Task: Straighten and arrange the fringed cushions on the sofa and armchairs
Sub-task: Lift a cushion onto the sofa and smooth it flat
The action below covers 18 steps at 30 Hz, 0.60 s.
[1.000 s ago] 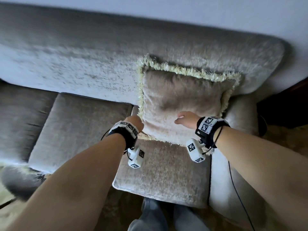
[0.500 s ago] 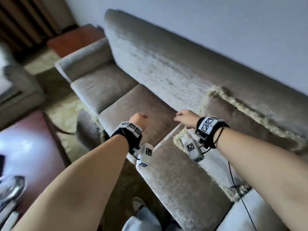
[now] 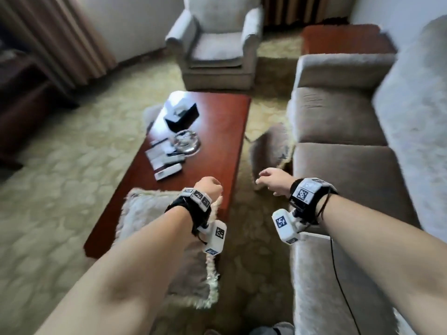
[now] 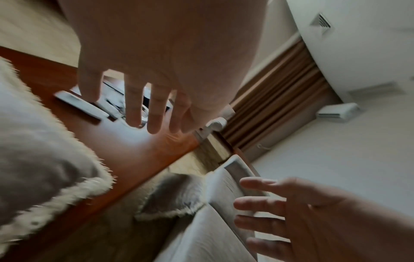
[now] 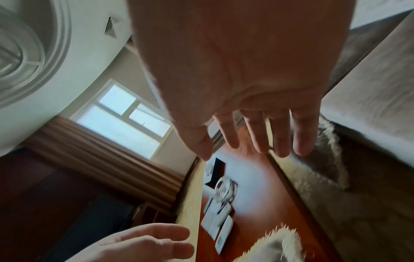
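Your left hand (image 3: 209, 187) hangs in the air with its fingers (image 4: 154, 113) loosely spread and nothing in them; from the head view it looks balled up, but the left wrist view shows the fingers apart and relaxed. Directly under that wrist and forearm, a fringed cushion (image 3: 145, 213) lies on the near end of the red wooden coffee table (image 3: 217, 131), hanging over its near edge. Your right hand (image 3: 274, 181) is stretched forward, fingers (image 5: 278, 140) straight and a little apart, also holding nothing. Just past those fingertips, a second fringed cushion (image 3: 271, 151) stands tilted on the carpet (image 3: 60, 177), wedged in the gap between the table and the front of the sofa (image 3: 338, 131), leaning against the sofa's seat edge; your hand is near it but does not touch it. The sofa runs along the outer side of your right arm. Beyond your left hand, further along the tabletop, lie white remote controls (image 3: 168, 171), some cards, a glass ashtray (image 3: 186, 142) and a black tissue box (image 3: 181, 114). Well past both hands, an armchair (image 3: 215, 42) stands against the far wall.
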### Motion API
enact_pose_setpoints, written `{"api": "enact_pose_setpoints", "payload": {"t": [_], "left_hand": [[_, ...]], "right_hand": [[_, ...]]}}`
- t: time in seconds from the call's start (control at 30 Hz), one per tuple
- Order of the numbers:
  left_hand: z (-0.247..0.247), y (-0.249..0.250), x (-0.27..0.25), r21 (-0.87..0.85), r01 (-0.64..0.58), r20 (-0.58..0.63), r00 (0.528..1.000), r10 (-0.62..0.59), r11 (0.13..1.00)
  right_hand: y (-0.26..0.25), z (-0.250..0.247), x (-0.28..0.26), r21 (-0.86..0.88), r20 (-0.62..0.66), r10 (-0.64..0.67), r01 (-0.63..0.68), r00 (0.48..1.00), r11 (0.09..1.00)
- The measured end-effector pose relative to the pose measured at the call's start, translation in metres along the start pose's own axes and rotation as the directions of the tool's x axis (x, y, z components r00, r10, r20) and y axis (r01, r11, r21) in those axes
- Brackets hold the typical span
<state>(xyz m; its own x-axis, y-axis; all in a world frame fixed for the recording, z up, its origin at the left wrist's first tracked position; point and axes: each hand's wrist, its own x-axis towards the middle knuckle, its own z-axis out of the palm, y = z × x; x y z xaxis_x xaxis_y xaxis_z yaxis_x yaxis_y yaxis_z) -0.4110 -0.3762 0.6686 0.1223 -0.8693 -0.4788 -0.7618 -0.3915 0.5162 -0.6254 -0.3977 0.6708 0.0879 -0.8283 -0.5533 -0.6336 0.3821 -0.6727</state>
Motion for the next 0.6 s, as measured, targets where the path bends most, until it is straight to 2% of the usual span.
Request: {"api": "enact_pose_setpoints", "payload": {"t": [0.1, 0.2, 0.4, 0.5, 0.6], "left_hand": [[-0.036, -0.084, -0.014, -0.072, 0.071, 0.006, 0.998, -0.070, 0.995], [-0.066, -0.159, -0.031, -0.072, 0.139, -0.001, 0.990, -0.140, 0.988], [-0.120, -0.274, -0.060, -0.179, 0.296, -0.065, 0.948, -0.312, 0.938], [-0.127, -0.323, -0.064, -0.215, 0.359, -0.098, 0.917, -0.386, 0.908], [-0.117, -0.366, -0.065, -0.259, 0.419, -0.065, 0.891, -0.449, 0.870]], "right_hand": [[-0.052, 0.072, 0.004, -0.114, 0.104, -0.067, 0.079, 0.992, 0.990], [-0.091, 0.132, 0.001, -0.227, 0.177, -0.123, 0.162, 0.976, 0.960], [-0.153, 0.219, 0.001, -0.336, 0.288, -0.164, 0.260, 0.943, 0.905], [-0.170, 0.251, 0.008, -0.356, 0.300, -0.136, 0.243, 0.944, 0.902], [-0.173, 0.285, 0.024, -0.432, 0.339, -0.076, 0.226, 0.938, 0.873]]}}
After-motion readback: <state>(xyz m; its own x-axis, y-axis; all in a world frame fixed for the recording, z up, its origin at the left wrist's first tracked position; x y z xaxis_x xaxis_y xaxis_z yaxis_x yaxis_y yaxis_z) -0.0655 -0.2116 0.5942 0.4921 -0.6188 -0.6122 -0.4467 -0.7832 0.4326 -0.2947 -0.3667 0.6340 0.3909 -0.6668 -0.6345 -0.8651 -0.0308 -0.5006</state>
